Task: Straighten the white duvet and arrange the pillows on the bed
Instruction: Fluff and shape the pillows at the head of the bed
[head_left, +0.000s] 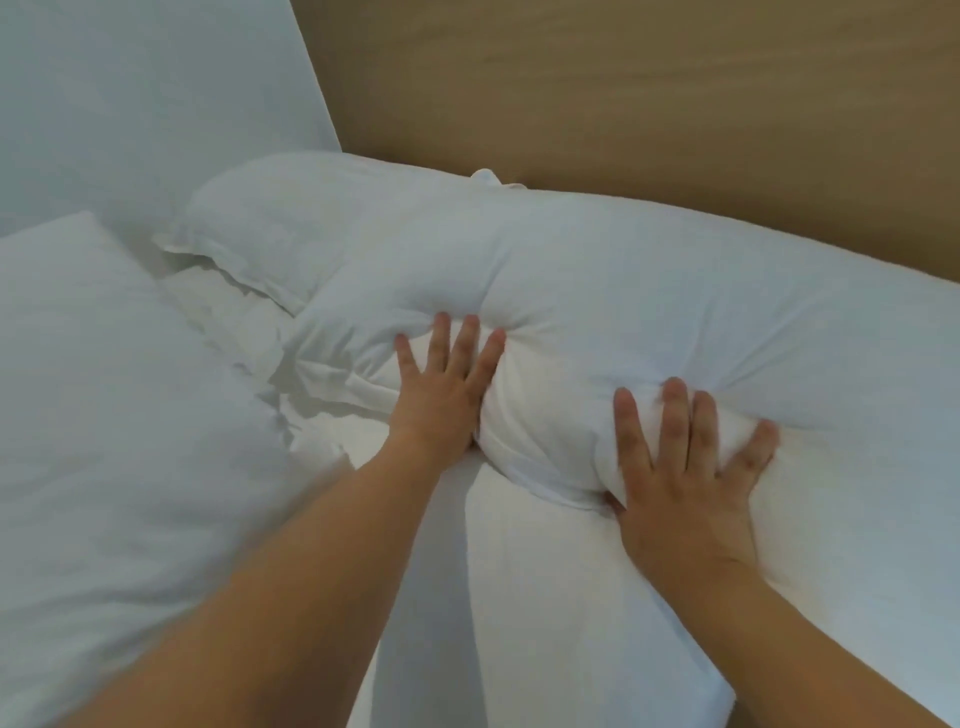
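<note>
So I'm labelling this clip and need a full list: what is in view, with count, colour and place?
Plump white fabric pillow: one, white, lying along the headboard, dented under both hands.
Flatter white pillow with flanged edge: one, white, behind and left of the plump one.
White duvet: one, white, rumpled at left.
White fitted sheet: one, white, bare mattress below the pillow.
Tan wooden headboard panel: one, tan, upper right.
Pale wall: one, pale grey-white, upper left.
Left hand: one, fingers spread, pressing the pillow.
Right hand: one, fingers spread, pressing the pillow.
</note>
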